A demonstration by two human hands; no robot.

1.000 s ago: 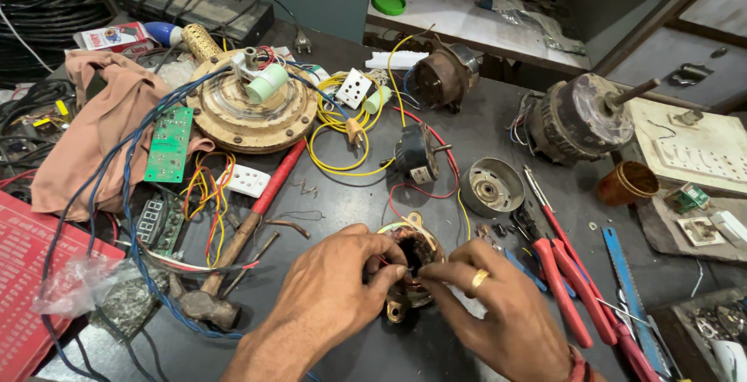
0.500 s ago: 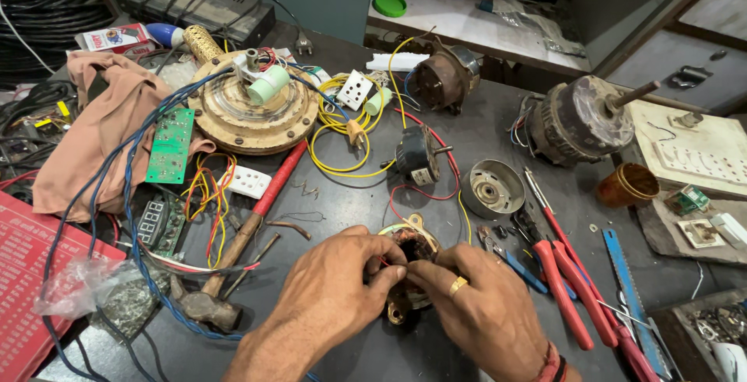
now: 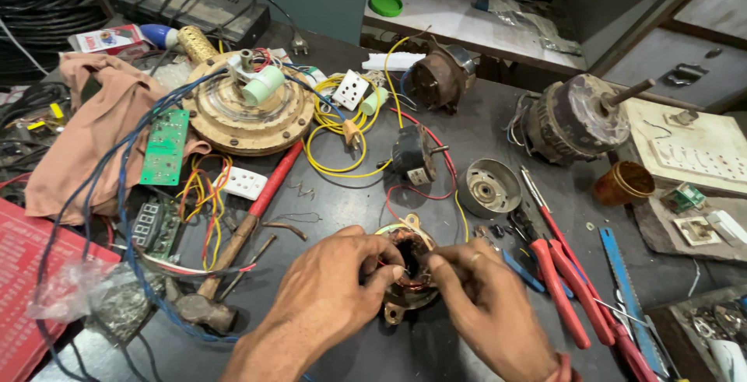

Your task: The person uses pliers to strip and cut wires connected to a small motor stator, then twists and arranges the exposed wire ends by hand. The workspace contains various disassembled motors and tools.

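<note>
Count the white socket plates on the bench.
2: one white socket plate among the yellow wires, another beside the hammer. Clutter may hide more.

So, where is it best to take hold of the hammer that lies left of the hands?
Grip the hammer at the red part of its handle, coming from above. That end lies flat and bare on the table, pointing up-right, while wires crowd the heavy head near the left hand.
</note>
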